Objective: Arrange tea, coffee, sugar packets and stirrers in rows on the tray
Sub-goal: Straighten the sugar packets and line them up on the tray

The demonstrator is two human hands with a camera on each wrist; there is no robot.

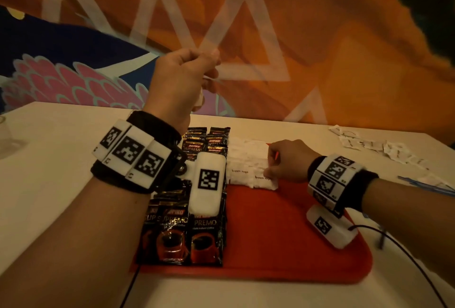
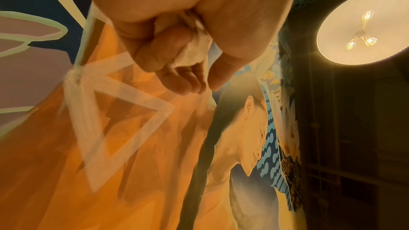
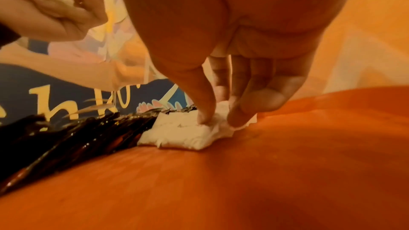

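Note:
A red tray [image 1: 283, 246] lies on the white table. Black coffee sachets [image 1: 182, 238] fill its left side in overlapping rows. White brown sugar packets [image 1: 246, 165] form a row beside them. My right hand [image 1: 269, 171] pinches the nearest sugar packet [image 3: 188, 128] of that row between thumb and fingers, down on the tray [image 3: 265, 172]. My left hand [image 1: 187, 73] is raised above the table's far edge, fingers curled round a bunch of white packets [image 2: 194, 46]. The right wrist view shows that hand [image 3: 57, 6] too, at upper left.
Loose white packets [image 1: 379, 147] are scattered at the table's far right, with blue stirrers [image 1: 426, 184] nearer along the right edge. A glass [image 1: 7, 135] stands at the far left. A black cable [image 1: 406, 253] runs off my right wrist. A painted wall rises behind the table.

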